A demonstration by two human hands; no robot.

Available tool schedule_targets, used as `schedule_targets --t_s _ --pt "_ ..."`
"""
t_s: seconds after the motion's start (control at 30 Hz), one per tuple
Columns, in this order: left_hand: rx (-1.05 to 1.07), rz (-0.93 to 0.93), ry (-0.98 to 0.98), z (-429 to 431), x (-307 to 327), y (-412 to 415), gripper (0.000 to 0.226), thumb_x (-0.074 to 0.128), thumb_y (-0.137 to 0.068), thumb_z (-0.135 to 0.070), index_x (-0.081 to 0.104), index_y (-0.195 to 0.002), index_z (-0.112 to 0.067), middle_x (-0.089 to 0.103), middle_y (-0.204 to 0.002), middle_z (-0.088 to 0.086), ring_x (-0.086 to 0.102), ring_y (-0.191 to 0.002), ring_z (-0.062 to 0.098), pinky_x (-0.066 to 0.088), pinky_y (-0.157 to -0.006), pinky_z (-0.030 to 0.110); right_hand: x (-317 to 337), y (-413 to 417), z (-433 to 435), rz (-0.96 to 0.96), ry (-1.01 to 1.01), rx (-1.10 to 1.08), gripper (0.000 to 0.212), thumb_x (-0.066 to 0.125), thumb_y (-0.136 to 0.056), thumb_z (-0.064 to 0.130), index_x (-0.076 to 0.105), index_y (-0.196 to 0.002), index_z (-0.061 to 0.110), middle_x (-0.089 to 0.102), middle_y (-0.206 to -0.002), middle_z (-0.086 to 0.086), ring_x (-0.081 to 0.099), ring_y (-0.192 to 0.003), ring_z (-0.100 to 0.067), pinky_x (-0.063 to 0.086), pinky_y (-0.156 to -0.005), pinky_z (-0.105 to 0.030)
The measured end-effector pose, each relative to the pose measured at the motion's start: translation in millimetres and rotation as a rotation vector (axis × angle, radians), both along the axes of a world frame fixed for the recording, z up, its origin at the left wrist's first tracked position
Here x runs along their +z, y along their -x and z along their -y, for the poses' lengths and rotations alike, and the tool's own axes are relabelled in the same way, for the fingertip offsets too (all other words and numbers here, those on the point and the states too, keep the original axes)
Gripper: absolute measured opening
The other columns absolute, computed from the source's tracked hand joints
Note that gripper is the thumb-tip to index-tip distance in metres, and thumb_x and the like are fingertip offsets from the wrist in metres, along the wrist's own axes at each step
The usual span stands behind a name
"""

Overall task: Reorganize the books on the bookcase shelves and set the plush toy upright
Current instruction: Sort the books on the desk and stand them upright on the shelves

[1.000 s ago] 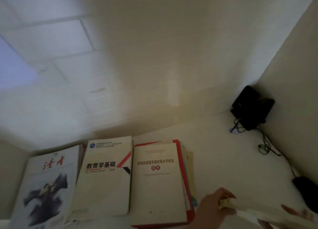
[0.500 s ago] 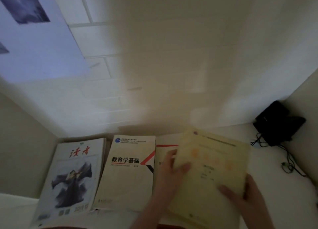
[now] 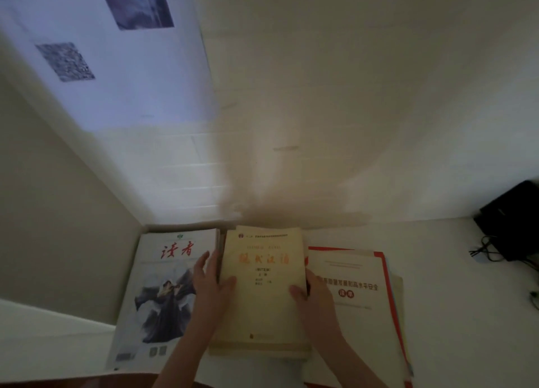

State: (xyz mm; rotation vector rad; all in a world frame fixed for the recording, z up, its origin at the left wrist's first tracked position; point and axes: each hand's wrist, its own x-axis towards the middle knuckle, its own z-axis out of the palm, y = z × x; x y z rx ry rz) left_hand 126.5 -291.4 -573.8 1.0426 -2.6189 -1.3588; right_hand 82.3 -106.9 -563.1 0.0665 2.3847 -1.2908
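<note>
A yellow book (image 3: 262,294) with orange characters lies flat on the middle stack of the white shelf (image 3: 455,314). My left hand (image 3: 208,285) holds its left edge, thumb on the cover and fingers along the side. My right hand (image 3: 313,296) grips its right edge, thumb on the cover. To the left lies a magazine (image 3: 157,294) with red characters and an ink painting. On the right sits a white book with a red border (image 3: 355,294), atop a stack of thin ones. The plush toy is not in view.
A black device (image 3: 513,221) with cables (image 3: 484,250) sits at the shelf's right back corner. The left side panel (image 3: 58,212) of the bookcase stands close to the magazine. A pale poster (image 3: 110,61) hangs on the back wall above.
The yellow book has moved left from over the red-bordered book onto the middle stack, covering the white textbook there. Both hands went with it and now hold its two sides.
</note>
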Motion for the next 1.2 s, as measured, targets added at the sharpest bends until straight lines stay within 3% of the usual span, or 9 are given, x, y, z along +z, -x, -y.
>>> schedule_targets --t_s 0.1,0.17,0.3,0.57,0.7,0.83,0.93,1.07,1.2 --pt "-0.052 -0.003 -0.213 -3.3 1.3 -1.6 0.051 0.048 -0.096 -0.021 0.027 -0.143 -0.020 0.045 -0.128 0.005 0.049 -0.111 0.020 0.042 -0.091 0.035 -4.3 -1.8 -8.4 -0.089 -0.271 0.092 0.046 0.054 -0.094 0.033 0.041 -0.138 0.028 0.038 -0.111 0.004 0.032 -0.107 -0.014 0.032 -0.100 -0.030" --pt "-0.074 0.003 -0.244 -5.0 -1.7 -3.8 0.051 0.042 -0.100 -0.018 0.023 -0.147 -0.019 0.049 -0.128 0.004 0.051 -0.102 0.018 0.043 -0.092 0.035 -8.9 -6.5 -12.0 -0.017 -0.162 0.041 0.051 0.057 -0.093 0.031 0.039 -0.140 0.027 0.033 -0.114 0.002 0.032 -0.109 -0.014 0.035 -0.105 -0.035" --pt "-0.090 0.011 -0.250 -7.6 -3.0 2.3 0.057 0.037 -0.101 -0.018 0.010 -0.151 -0.023 0.035 -0.147 0.005 0.043 -0.127 0.028 0.036 -0.104 0.041 -15.1 -16.3 -3.9 0.061 0.001 -0.075 0.056 0.053 -0.096 0.027 0.031 -0.147 0.023 0.038 -0.126 0.000 0.044 -0.118 -0.019 0.038 -0.106 -0.043" --pt "-0.073 0.058 -0.381 -2.0 -4.0 14.3 0.059 0.039 -0.101 -0.026 0.009 -0.151 -0.023 0.039 -0.146 0.009 0.046 -0.125 0.031 0.038 -0.101 0.041 -13.9 -5.1 -1.7 0.084 -0.004 -0.067 0.056 0.046 -0.099 0.021 0.021 -0.150 0.018 0.036 -0.112 0.000 0.036 -0.105 -0.011 0.033 -0.105 -0.033" --pt "-0.059 0.062 -0.452 4.9 -8.3 13.2 0.053 0.042 -0.099 -0.028 0.022 -0.148 -0.024 0.049 -0.136 0.010 0.056 -0.109 0.027 0.047 -0.095 0.048 -17.2 -3.6 -2.6 0.116 0.035 -0.098 0.056 0.048 -0.098 0.022 0.025 -0.149 0.018 0.038 -0.114 0.001 0.038 -0.106 -0.012 0.034 -0.105 -0.034" --pt "-0.044 0.019 -0.771 18.1 -1.0 6.9 0.043 0.042 -0.098 -0.035 0.047 -0.136 -0.017 0.063 -0.118 0.014 0.065 -0.099 0.029 0.057 -0.077 0.039 -16.7 -2.3 -5.5 0.126 0.099 -0.124 0.050 0.055 -0.095 0.022 0.040 -0.142 0.021 0.052 -0.125 -0.001 0.051 -0.108 -0.015 0.046 -0.097 -0.034" --pt "-0.058 0.004 -0.795 27.0 3.7 4.0 0.045 0.034 -0.100 -0.038 0.059 -0.122 -0.007 0.067 -0.109 0.019 0.067 -0.094 0.029 0.057 -0.071 0.031 -17.3 -1.3 -9.2 0.156 0.157 -0.162 0.042 0.056 -0.094 0.021 0.049 -0.136 0.015 0.058 -0.124 -0.001 0.055 -0.108 -0.017 0.047 -0.091 -0.032" --pt "-0.069 0.028 -0.813 19.9 2.3 -6.1 0.053 0.044 -0.093 -0.046 0.040 -0.142 -0.023 0.059 -0.127 0.011 0.062 -0.109 0.027 0.055 -0.086 0.041 -24.7 -7.5 -2.9 0.178 0.169 -0.207 0.034 0.050 -0.097 0.027 0.053 -0.129 0.016 0.058 -0.122 -0.003 0.055 -0.109 -0.021 0.047 -0.096 -0.041" --pt "-0.113 0.013 -0.632 10.3 -4.1 -9.4 0.065 0.054 -0.093 -0.034 0.020 -0.148 -0.033 0.050 -0.134 0.003 0.058 -0.109 0.022 0.051 -0.092 0.048 -38.0 -13.5 7.1 0.168 0.117 -0.257 0.046 0.044 -0.098 0.033 0.039 -0.143 0.021 0.045 -0.129 -0.008 0.044 -0.122 -0.027 0.039 -0.105 -0.051"
